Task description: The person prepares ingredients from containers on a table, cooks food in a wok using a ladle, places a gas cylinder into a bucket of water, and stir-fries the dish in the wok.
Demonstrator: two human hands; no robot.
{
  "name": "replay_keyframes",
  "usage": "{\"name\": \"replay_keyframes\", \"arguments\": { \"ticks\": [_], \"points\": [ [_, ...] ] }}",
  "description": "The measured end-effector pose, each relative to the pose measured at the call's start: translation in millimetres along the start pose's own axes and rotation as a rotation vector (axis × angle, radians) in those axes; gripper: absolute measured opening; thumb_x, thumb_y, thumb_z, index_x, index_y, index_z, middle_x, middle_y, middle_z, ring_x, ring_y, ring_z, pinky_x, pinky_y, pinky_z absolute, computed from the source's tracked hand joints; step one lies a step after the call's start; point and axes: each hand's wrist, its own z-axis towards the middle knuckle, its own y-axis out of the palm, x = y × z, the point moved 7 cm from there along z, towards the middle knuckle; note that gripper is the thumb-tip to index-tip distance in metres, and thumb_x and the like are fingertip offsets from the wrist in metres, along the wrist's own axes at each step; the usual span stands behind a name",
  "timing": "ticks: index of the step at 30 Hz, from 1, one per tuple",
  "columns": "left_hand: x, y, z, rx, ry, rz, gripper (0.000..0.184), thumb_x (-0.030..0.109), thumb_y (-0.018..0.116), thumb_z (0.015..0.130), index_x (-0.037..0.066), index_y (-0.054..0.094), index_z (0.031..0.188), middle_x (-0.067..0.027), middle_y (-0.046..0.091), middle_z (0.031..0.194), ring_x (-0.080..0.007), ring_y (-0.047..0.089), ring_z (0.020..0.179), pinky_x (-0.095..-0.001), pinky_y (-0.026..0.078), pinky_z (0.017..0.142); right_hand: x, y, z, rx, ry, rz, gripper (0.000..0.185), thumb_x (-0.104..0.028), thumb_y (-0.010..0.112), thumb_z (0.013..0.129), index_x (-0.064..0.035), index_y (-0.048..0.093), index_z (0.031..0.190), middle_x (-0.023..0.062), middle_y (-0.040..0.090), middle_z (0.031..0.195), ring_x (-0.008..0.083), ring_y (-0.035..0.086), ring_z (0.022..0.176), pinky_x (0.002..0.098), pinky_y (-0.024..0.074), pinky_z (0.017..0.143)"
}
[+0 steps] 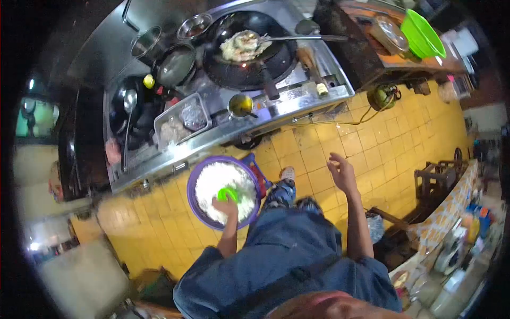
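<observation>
My left hand (227, 208) grips a small bright green bowl (228, 193) down in a purple tub (191, 189). White grains that look like rice (214, 178) fill the tub, and the bowl rests in or on them. Held out over the floor, my right hand (341, 171) is empty with its fingers apart. On the stove ahead, a black wok (226, 74) contains a pale food mass (244, 47) with a long-handled ladle (297, 38) lying in it.
The steel stove edge (287, 114) runs across ahead. On it are a metal cup of yellow liquid (240, 105), a plastic container with bags (183, 119) and a second ladle (128, 114). A green basket (421, 36) sits at far right. Yellow tiles (340, 141) cover the floor.
</observation>
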Motion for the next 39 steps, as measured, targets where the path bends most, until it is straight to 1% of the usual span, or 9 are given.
{"name": "replay_keyframes", "arguments": {
  "ticks": [5,16,20,22,23,28,29,30,39],
  "points": [
    [131,-16,51,-0.166,-0.189,-0.275,0.041,0.011,0.061,0.073,-0.005,0.043,0.106,-0.0227,0.045,0.1,-0.0354,0.043,0.091,-0.043,0.035,0.08,-48,27,95,-0.173,-0.257,0.029,0.031,-0.013,0.059,0.079,0.0005,0.053,0.106,0.0155,0.06,0.096,0.0246,0.061,0.077,0.0322,0.0487,0.064],
    [151,-33,13,0.036,-0.581,-0.104,0.027,0.009,0.055,0.08,-0.005,0.047,0.101,-0.0168,0.047,0.092,-0.0233,0.05,0.079,-0.0335,0.042,0.066,-294,208,248,-0.594,-0.839,0.001,0.047,-0.02,0.054,0.08,0.0044,0.041,0.117,0.0222,0.054,0.103,0.036,0.051,0.098,0.0409,0.0414,0.084],
    [173,-28,-11,0.01,-0.654,-0.255,0.03,0.011,0.052,0.084,-0.006,0.044,0.108,-0.0177,0.046,0.102,-0.0242,0.051,0.079,-0.034,0.043,0.068,-311,306,292,-0.715,-0.659,-0.218,0.053,-0.021,0.053,0.079,0.0078,0.034,0.12,0.0267,0.05,0.109,0.0369,0.05,0.102,0.0398,0.041,0.087],
    [149,-4,-47,-0.033,-0.862,-0.404,0.03,0.01,0.053,0.084,-0.006,0.046,0.108,-0.0174,0.048,0.099,-0.0245,0.051,0.08,-0.0338,0.043,0.068,-304,346,319,-0.573,-0.597,-0.386,0.064,-0.025,0.055,0.077,0.0052,0.026,0.126,0.0251,0.057,0.098,0.0382,0.056,0.091,0.0427,0.045,0.08],
    [163,-10,-42,0.031,-0.706,-0.297,0.027,0.01,0.055,0.083,-0.006,0.048,0.104,-0.0167,0.051,0.092,-0.0244,0.052,0.079,-0.0335,0.043,0.068,-300,359,330,-0.63,-0.491,-0.369,0.066,-0.026,0.051,0.078,0.0072,0.023,0.127,0.0296,0.056,0.098,0.0402,0.056,0.09,0.0435,0.0452,0.081],
    [152,25,-56,-0.177,-0.785,-0.444,0.023,0.009,0.056,0.081,-0.005,0.052,0.099,-0.0165,0.054,0.089,-0.0255,0.053,0.08,-0.0335,0.044,0.07,-290,415,373,-0.566,-0.354,-0.35,0.066,-0.021,0.051,0.077,0.0075,0.019,0.128,0.0249,0.061,0.079,0.0323,0.063,0.066,0.039,0.0511,0.064],
    [152,27,-48,-0.153,-0.686,-0.424,0.021,0.011,0.054,0.084,-0.003,0.05,0.099,-0.0073,0.053,0.075,-0.0113,0.051,0.063,-0.0242,0.045,0.053,-290,419,380,-0.565,-0.278,-0.293,0.062,-0.019,0.05,0.076,0.0073,0.023,0.125,0.0229,0.061,0.074,0.0306,0.062,0.06,0.0379,0.0513,0.06],
    [148,28,-49,-0.157,-0.69,-0.423,0.021,0.011,0.054,0.084,-0.003,0.05,0.099,-0.0073,0.053,0.075,-0.0113,0.051,0.063,-0.0242,0.045,0.053,-290,424,386,-0.566,-0.202,-0.236,0.057,-0.017,0.05,0.076,0.0071,0.027,0.122,0.021,0.061,0.069,0.0289,0.062,0.054,0.0367,0.0514,0.056],
    [139,45,-86,-0.299,-1.01,-0.565,0.032,0.015,0.057,0.084,-0.003,0.048,0.109,-0.0137,0.052,0.104,-0.0218,0.053,0.09,-0.0298,0.046,0.071,-283,475,425,-0.213,-0.427,-0.313,0.061,-0.013,0.064,0.067,0.0023,0.034,0.119,0.0235,0.059,0.093,0.0344,0.058,0.09,0.0382,0.0463,0.08]
  ]
}}
